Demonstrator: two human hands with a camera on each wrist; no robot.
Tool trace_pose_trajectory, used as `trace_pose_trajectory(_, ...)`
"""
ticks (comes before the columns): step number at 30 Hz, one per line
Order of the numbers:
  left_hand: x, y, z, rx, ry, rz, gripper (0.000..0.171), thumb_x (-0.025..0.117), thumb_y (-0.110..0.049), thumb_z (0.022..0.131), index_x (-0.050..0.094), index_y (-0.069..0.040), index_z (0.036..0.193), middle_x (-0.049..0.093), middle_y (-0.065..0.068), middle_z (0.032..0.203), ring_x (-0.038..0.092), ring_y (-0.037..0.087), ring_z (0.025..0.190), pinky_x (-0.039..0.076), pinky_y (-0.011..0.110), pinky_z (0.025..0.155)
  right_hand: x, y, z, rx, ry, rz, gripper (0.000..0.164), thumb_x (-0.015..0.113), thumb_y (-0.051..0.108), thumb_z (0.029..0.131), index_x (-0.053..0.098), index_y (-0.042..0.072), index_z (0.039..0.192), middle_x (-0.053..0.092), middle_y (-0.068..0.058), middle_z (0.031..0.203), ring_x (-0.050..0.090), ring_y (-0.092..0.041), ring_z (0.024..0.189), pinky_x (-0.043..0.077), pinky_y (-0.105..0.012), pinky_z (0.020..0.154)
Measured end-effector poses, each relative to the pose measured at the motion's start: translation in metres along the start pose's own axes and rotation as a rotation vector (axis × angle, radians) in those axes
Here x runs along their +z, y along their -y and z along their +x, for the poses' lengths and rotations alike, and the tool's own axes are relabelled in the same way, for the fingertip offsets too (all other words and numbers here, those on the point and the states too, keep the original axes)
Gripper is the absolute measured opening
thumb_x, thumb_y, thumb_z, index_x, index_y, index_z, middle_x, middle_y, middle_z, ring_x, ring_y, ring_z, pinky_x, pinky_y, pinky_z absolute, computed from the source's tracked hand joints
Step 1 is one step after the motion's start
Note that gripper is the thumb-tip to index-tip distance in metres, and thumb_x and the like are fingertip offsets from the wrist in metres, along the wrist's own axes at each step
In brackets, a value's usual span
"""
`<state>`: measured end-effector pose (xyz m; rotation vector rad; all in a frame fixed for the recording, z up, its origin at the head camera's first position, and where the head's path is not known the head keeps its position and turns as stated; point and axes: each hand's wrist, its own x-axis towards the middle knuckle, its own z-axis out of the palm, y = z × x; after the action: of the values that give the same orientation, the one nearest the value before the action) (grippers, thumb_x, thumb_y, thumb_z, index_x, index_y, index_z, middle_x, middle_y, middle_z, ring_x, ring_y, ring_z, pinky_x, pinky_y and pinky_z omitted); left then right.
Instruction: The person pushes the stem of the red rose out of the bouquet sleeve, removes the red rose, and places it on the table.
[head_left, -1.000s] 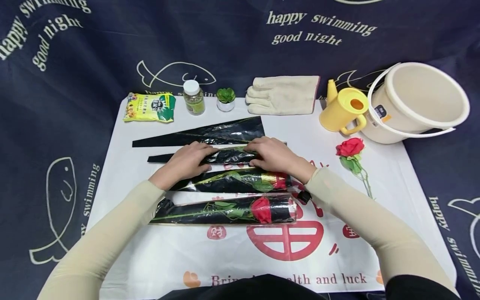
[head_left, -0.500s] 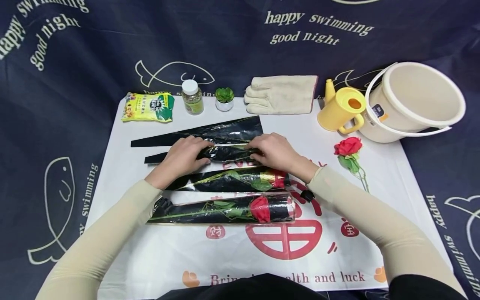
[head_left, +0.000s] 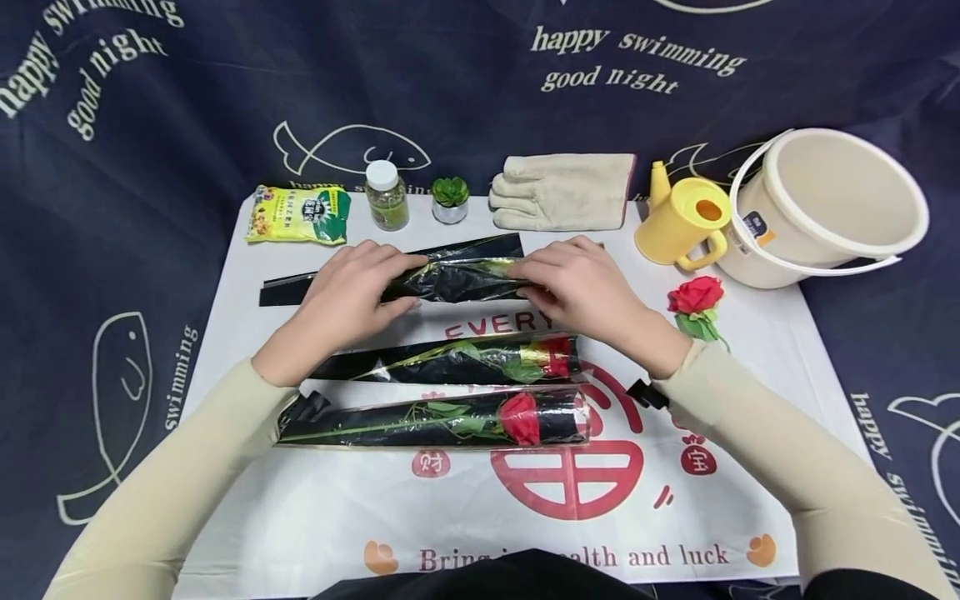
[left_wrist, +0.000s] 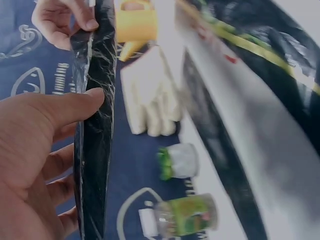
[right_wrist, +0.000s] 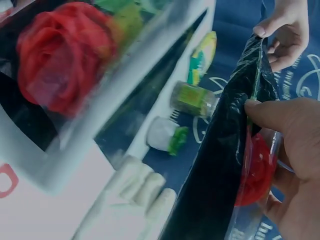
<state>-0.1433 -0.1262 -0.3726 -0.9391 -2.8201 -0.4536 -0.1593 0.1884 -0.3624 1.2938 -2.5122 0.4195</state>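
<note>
My left hand (head_left: 348, 292) and right hand (head_left: 581, 287) both pinch a rose in a black and clear flower sleeve (head_left: 461, 282), raised over the back of the table. The left thumb presses on the black film of its narrower part. Toward the other end, the right hand grips where the red rose head (right_wrist: 257, 172) shows through clear film. Behind it, partly covered, lies another black sleeve (head_left: 483, 247). Nearer me are two more sleeved roses, one with a gold band (head_left: 534, 357) and one with its red bloom (head_left: 521, 419) uppermost.
Along the back edge stand a yellow packet (head_left: 298, 215), a white-capped jar (head_left: 387, 196), a small potted succulent (head_left: 450, 200) and a cloth glove (head_left: 562, 192). At right are a yellow watering can (head_left: 684, 218), a bucket (head_left: 832, 200) and a loose rose (head_left: 696, 298).
Both hands have lifted the sleeved rose from its place in the row, moving it up and toward the back. The other sleeved roses stay where they were.
</note>
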Motion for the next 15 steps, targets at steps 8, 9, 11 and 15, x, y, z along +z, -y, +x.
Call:
trace_pose_trajectory(8, -0.026, -0.012, -0.002, -0.081, 0.126, -0.089, 0.072, 0.066, -0.059, 0.078, 0.047, -0.025, 0.138, 0.053, -0.001, 0.116, 0.052, 0.02, 0.093, 0.042, 0.041, 0.074, -0.012, 0.006, -0.004, -0.111, -0.211, -0.041, 0.024, 0.061, 0.016, 0.089, 0.07, 0.016, 0.111, 0.067, 0.002, 0.106, 0.06, -0.018, 0.095, 0.039, -0.039, 0.081)
trace_pose_trajectory(9, -0.027, -0.011, -0.001, -0.114, 0.165, -0.131, 0.076, 0.063, -0.065, 0.076, 0.045, -0.026, 0.138, 0.052, -0.001, 0.119, 0.052, 0.019, 0.094, 0.043, 0.041, 0.074, -0.012, 0.006, -0.004, -0.125, -0.239, -0.045, 0.024, 0.06, 0.015, 0.089, 0.071, 0.016, 0.11, 0.067, 0.002, 0.106, 0.06, -0.019, 0.095, 0.04, -0.04, 0.08)
trace_pose_trajectory(11, -0.028, -0.007, 0.002, -0.164, 0.24, -0.24, 0.08, 0.059, -0.071, 0.073, 0.045, -0.027, 0.138, 0.053, -0.003, 0.122, 0.055, 0.019, 0.09, 0.043, 0.04, 0.075, -0.011, 0.006, -0.004, -0.147, -0.291, -0.047, 0.023, 0.06, 0.013, 0.089, 0.071, 0.015, 0.109, 0.067, 0.0, 0.106, 0.061, -0.021, 0.095, 0.04, -0.041, 0.079)
trace_pose_trajectory(15, -0.027, 0.001, 0.008, -0.194, 0.359, -0.507, 0.066, 0.06, -0.061, 0.08, 0.049, -0.025, 0.134, 0.059, -0.003, 0.112, 0.057, 0.015, 0.08, 0.043, 0.036, 0.074, -0.01, 0.005, -0.005, -0.177, -0.337, -0.064, 0.022, 0.059, 0.012, 0.088, 0.072, 0.013, 0.107, 0.067, -0.001, 0.107, 0.061, -0.021, 0.095, 0.041, -0.043, 0.08)
